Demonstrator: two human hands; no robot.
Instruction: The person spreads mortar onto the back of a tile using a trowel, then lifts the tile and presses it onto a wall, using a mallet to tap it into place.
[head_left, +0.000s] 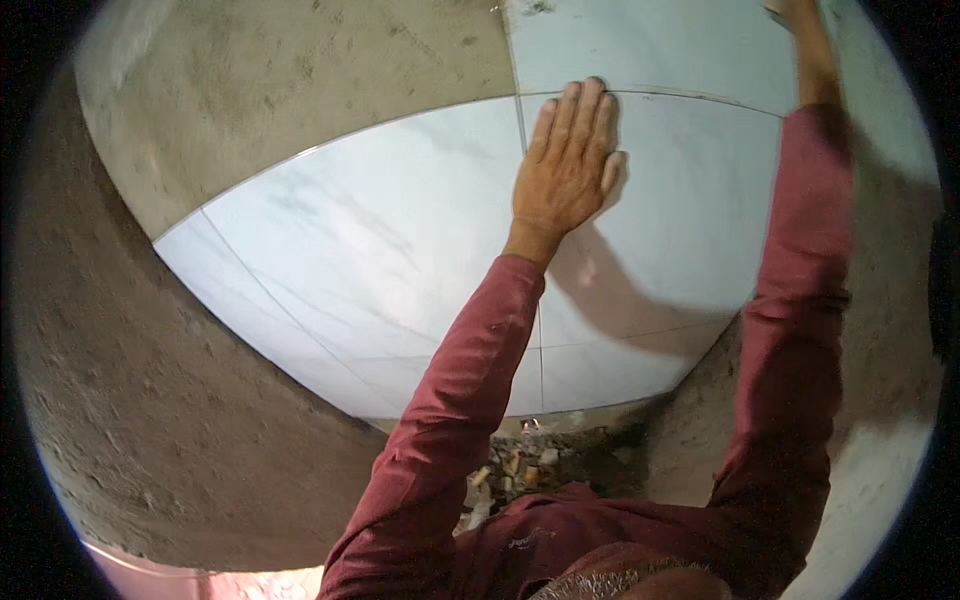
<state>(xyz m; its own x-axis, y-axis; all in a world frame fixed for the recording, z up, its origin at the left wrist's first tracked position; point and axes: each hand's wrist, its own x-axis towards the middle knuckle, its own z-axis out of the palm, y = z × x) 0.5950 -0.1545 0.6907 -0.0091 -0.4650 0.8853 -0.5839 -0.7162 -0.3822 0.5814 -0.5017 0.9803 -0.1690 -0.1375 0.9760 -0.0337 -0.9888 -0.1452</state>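
My left hand [568, 155] lies flat on a pale, faintly veined wall tile [690, 200], its fingers stretched and close together. Its fingertips reach the joint below an upper white tile [650, 45]. To the left, another large marbled tile [390, 220] meets this one at a thin vertical seam. High at the right, my right hand [798, 14] is by the right edge of the upper tile; the picture's rim cuts it off. Its fingers are mostly hidden, so whether it holds anything is unclear.
Bare grey-brown cement [310, 90] borders the tiles at the upper left. A rough cement wall [150, 380] runs down the left side, and another plain wall [880, 290] stands at the right. Broken rubble [525, 465] lies at the bottom below the tiles.
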